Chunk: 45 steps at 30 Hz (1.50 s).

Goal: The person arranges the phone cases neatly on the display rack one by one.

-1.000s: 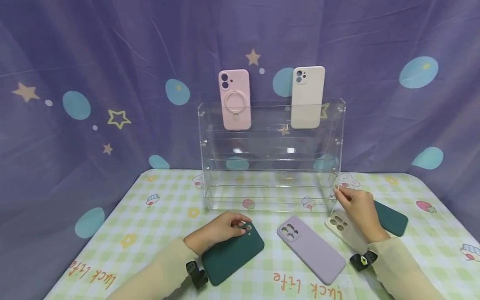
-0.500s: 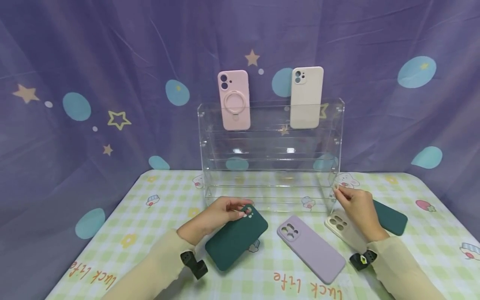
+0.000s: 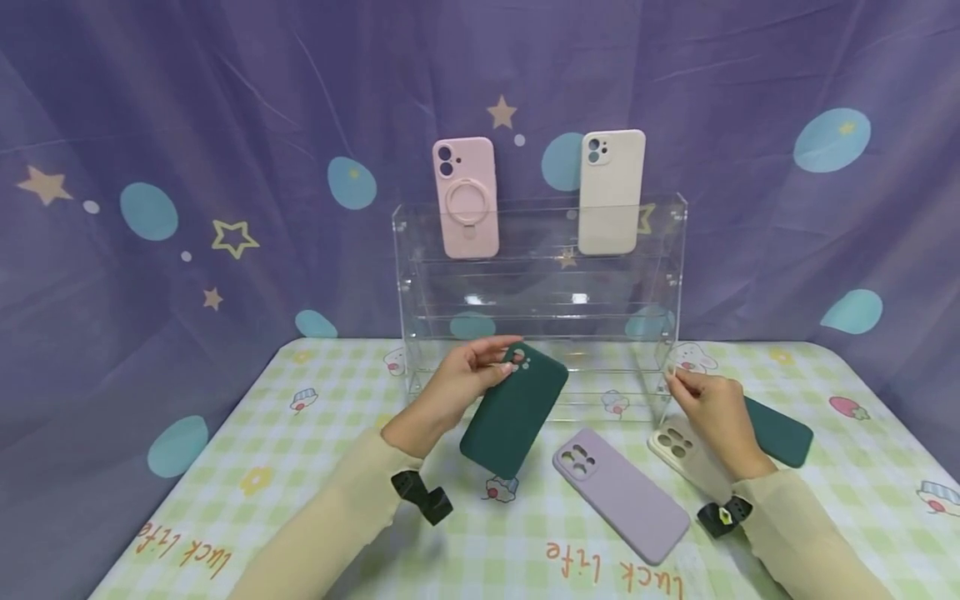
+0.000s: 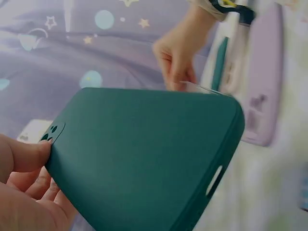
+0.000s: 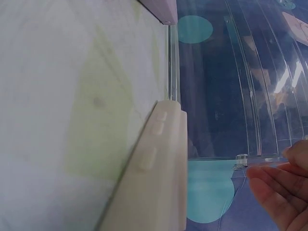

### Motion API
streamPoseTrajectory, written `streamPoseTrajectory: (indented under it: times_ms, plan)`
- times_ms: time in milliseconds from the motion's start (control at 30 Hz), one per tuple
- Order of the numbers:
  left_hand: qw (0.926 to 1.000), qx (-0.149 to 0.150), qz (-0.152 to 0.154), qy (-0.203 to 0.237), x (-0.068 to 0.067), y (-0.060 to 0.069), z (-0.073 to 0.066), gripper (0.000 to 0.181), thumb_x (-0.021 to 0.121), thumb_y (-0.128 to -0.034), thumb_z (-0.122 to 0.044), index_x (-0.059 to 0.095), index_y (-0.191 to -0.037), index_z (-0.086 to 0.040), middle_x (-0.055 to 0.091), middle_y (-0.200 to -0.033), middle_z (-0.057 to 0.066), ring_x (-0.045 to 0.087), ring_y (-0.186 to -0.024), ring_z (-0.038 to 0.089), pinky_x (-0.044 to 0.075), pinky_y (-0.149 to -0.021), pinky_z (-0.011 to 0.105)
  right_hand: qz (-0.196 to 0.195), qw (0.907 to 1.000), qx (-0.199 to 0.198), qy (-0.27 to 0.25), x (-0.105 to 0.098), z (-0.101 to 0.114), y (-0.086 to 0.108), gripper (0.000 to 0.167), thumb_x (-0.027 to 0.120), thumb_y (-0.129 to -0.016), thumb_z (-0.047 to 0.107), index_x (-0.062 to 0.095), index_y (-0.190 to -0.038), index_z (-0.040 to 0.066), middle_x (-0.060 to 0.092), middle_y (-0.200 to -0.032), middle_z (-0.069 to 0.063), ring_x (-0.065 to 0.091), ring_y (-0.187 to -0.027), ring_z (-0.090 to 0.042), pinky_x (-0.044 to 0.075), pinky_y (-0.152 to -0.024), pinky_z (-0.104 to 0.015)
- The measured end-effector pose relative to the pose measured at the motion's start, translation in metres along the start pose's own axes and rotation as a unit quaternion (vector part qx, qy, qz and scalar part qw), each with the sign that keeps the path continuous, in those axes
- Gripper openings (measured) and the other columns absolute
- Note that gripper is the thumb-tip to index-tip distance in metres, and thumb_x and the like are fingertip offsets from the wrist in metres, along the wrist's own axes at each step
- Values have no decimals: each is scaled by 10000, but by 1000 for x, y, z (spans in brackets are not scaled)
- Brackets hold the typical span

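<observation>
My left hand pinches a dark green phone case near its camera cutouts, thumb on the outer face. The case hangs tilted above the table, before the lower tiers of a clear acrylic display rack. Seen from the left wrist, the green case fills the middle and hides part of the rack. My right hand pinches the rack's lower right side edge with thumb and fingertips; the right wrist view has this hand at the rack's corner. A pink phone case and a white one stand on the top tier.
On the checked tablecloth lie a lilac phone case, a cream one partly under my right forearm, and a second green one behind that hand. A purple curtain hangs behind the rack.
My left hand has lifted the green phone case off the table and carried it up, forward and right toward the rack. My right hand has stayed at the rack's edge.
</observation>
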<state>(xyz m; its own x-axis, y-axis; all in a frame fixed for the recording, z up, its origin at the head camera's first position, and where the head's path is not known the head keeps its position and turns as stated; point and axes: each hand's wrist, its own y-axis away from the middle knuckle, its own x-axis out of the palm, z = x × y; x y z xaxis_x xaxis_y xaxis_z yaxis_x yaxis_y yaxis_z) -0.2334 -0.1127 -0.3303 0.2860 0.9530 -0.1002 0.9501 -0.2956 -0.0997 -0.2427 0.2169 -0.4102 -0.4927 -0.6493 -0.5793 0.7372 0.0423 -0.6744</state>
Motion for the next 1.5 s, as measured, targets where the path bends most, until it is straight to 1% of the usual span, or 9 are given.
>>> streamPoseTrajectory:
  times_ms: [200,367,467,633,800,1067,1167,1300,1500]
  plan:
    - [9978,267,-373,472,15,-24,-30,392,573,-900,47,568,-1283,-34,669,-1109,130,636,-792,68,514,-636,223,-27,10000,5,-8,1,-1,1,153,680,-817,-6,709,-950,-74,701,-818,-204,642,-629,-226,371,-490,-128]
    - [9955,315,-580,675,24,-42,-50,383,582,-904,16,590,-1272,-91,649,-1170,140,646,-816,72,525,-655,232,-21,10000,-2,27,2,-2,0,155,681,-821,-1,709,-957,-71,703,-824,-199,643,-644,-221,361,-490,-102]
    - [9940,378,-721,728,27,-52,-60,370,589,-904,3,604,-1256,-114,651,-1175,121,646,-827,74,523,-659,232,-31,10000,4,30,2,-3,0,155,681,-820,-2,709,-956,-72,703,-829,-199,660,-676,-265,365,-507,-80]
    - [9906,571,-912,842,34,-67,-74,353,602,-900,-7,618,-1237,-110,663,-1149,112,636,-797,67,501,-634,217,-2,10000,17,-6,2,-4,0,158,679,-823,-5,705,-961,-79,698,-841,-212,678,-697,-320,366,-515,-59]
    - [9871,627,-1101,979,42,-81,-87,348,616,-898,-28,617,-1240,-94,668,-1130,107,621,-751,45,487,-627,191,24,10000,48,-41,2,-4,1,161,681,-821,-2,705,-960,-79,694,-860,-221,684,-733,-344,355,-553,-18]
    - [9809,811,-1320,1172,57,-101,-107,328,621,-890,-7,624,-1216,-47,675,-1112,119,623,-799,73,500,-661,206,8,10000,30,-28,2,-2,0,158,674,-823,-6,706,-958,-81,700,-834,-209,679,-689,-310,386,-507,-78]
    - [9744,1036,-1491,1325,62,-110,-115,316,620,-884,9,631,-1197,-33,682,-1091,117,640,-844,96,517,-700,217,24,10000,8,-33,2,-1,0,153,673,-822,-9,710,-951,-80,702,-800,-203,663,-612,-246,392,-480,-113]
    - [9590,1528,-1702,1676,69,-121,-126,322,608,-879,43,616,-1199,6,671,-1117,154,652,-930,127,517,-762,207,13,10000,-41,-25,1,-1,0,147,675,-817,-10,714,-942,-77,703,-773,-196,612,-550,-143,376,-451,-144]
    - [9344,2199,-1940,2021,78,-135,-136,343,612,-871,51,605,-1212,10,656,-1142,162,641,-928,105,505,-787,185,-40,10000,-75,33,2,-3,0,147,683,-815,-7,716,-943,-72,705,-791,-193,646,-591,-225,369,-471,-116]
